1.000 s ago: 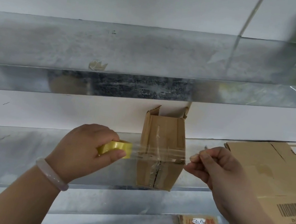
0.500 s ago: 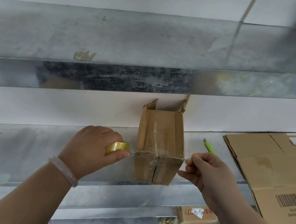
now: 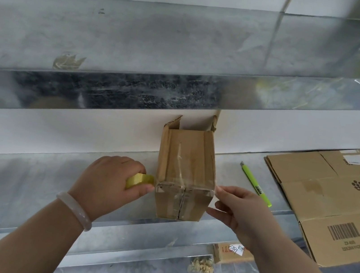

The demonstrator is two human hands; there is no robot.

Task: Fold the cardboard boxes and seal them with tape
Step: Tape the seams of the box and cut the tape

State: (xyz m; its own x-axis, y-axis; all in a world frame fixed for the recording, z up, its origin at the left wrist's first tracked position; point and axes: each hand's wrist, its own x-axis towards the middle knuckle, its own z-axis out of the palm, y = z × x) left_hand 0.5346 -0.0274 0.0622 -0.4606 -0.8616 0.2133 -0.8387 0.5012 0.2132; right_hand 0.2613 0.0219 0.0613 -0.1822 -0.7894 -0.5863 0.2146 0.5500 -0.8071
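With our left hand (image 3: 108,179) gripping the tape roll (image 3: 139,180) and our right hand (image 3: 240,210) pinching the strip (image 3: 185,182) across the folded box (image 3: 187,161) on the shelf (image 3: 25,182), we judge sealing underway, flat cartons (image 3: 341,197) unfolded.

A packing workroom: metal shelving (image 3: 142,43), flattened cartons (image 3: 334,198), a utility knife (image 3: 256,184).

The shelf (image 3: 14,181) lies bare left of the box (image 3: 188,161); the upper shelf (image 3: 142,43) overhangs; a cutter (image 3: 255,183) and flattened cardboard (image 3: 330,195) crowd the right.
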